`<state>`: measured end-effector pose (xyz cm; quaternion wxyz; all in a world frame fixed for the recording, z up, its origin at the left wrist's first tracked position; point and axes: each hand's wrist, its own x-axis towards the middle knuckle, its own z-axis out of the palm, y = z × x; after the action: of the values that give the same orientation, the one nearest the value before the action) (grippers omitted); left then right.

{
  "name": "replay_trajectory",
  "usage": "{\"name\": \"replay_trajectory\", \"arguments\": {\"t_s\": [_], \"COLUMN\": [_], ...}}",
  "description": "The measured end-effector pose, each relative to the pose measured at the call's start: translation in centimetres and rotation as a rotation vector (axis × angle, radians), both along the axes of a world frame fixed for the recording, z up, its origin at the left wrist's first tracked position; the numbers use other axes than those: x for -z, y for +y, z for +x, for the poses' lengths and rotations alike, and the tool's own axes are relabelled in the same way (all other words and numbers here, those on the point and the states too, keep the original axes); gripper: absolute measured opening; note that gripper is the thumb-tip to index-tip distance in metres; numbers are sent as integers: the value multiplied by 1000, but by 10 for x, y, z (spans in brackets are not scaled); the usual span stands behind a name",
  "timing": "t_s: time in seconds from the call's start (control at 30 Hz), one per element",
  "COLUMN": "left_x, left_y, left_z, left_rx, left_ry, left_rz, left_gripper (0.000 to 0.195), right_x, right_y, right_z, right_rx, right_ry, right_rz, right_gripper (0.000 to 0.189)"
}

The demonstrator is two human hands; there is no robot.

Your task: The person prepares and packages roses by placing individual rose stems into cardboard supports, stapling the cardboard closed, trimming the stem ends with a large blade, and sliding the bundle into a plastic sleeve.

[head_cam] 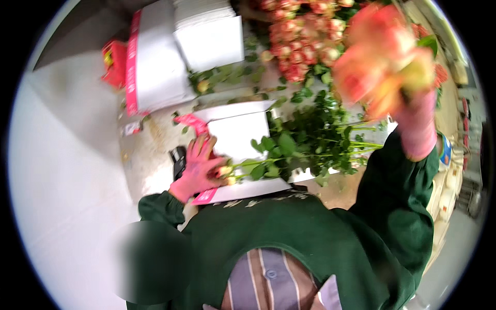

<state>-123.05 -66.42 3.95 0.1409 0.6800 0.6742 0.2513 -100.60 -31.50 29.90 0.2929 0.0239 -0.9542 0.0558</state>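
Note:
My right hand, in a pink glove, is raised at the upper right with several blurred orange-pink roses close to the camera. Its fingers are hidden behind the blooms. My left hand, also in a pink glove, rests with spread fingers at the left end of an opened white cardboard wrapper with pink edging. Small rose heads lie by its thumb; whether it grips them cannot be told. Green leafy rose stems stretch across the wrapper to the right.
A large pile of red-and-cream roses lies at the far side. A stack of white cardboard sheets stands at the back beside a white board with a pink edge. A black object lies left of my left hand. Loose leaves are scattered about.

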Motion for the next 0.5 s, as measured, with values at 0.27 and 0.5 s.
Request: {"name": "replay_trajectory", "arguments": {"t_s": [0.27, 0.5], "left_x": [18, 20], "left_y": [-22, -11], "left_z": [4, -13], "left_rx": [-89, -186], "left_ry": [28, -749], "left_rz": [-80, 29], "left_gripper": [56, 51], "right_x": [259, 264], "right_y": [-168, -167], "right_z": [-85, -89], "right_rx": [-66, -133], "right_ry": [-652, -806], "right_rz": [-275, -174], "right_gripper": [23, 23]}}
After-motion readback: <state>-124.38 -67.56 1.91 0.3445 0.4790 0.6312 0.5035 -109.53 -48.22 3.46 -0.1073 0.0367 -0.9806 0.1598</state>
